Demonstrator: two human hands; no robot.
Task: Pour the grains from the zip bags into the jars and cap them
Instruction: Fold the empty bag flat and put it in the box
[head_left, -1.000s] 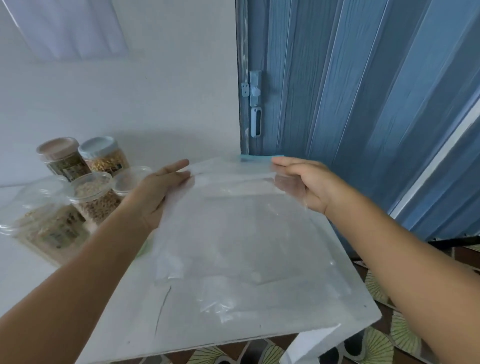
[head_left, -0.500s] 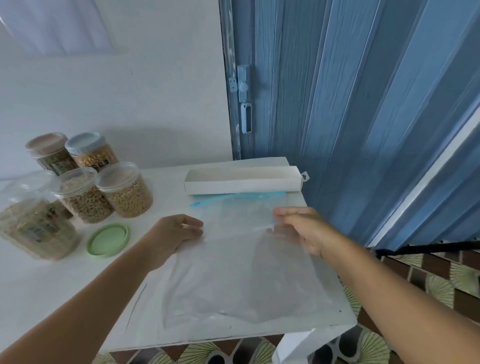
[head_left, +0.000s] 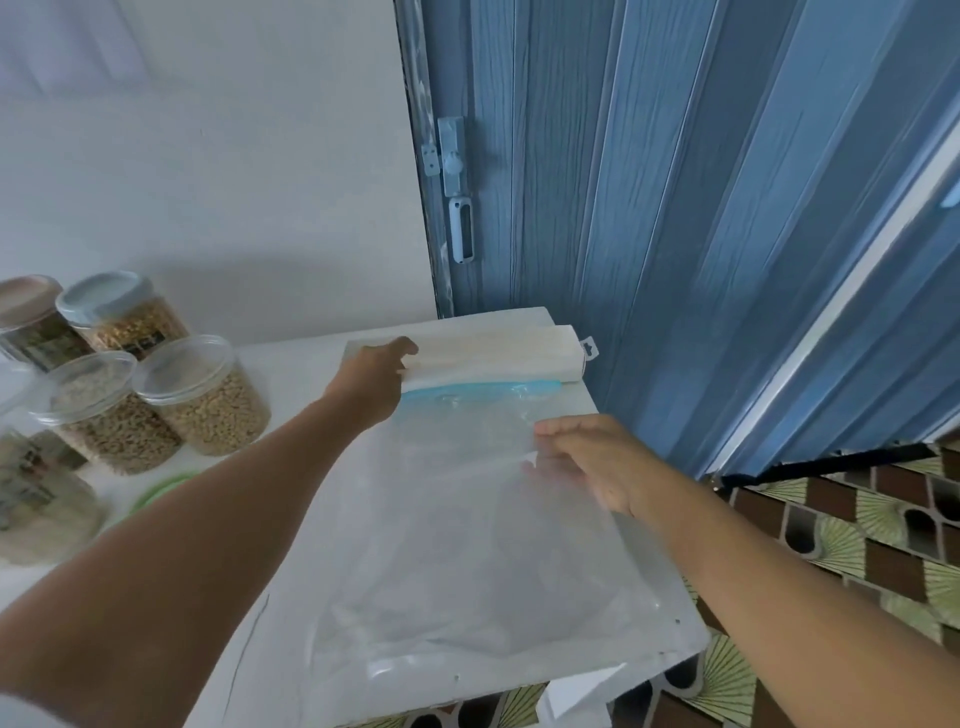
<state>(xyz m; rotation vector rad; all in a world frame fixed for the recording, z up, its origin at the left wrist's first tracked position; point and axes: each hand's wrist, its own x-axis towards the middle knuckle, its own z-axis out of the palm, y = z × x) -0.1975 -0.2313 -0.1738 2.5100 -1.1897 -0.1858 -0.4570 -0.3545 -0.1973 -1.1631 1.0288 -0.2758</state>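
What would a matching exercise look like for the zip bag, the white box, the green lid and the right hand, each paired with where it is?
Things:
1. zip bag
2. white box
3. green lid
4. right hand

Places:
A. partly hidden behind the left forearm
B. flat on the table's near part
C. on the bag's right edge
D. at the table's far edge, by the blue door

Pairs: 1-B, 2-D, 3-A, 4-C

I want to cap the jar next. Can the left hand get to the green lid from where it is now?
Probably yes. The left hand grips the white box, while the green lid lies uncovered on the table, partly hidden by that forearm. It must release and draw back.
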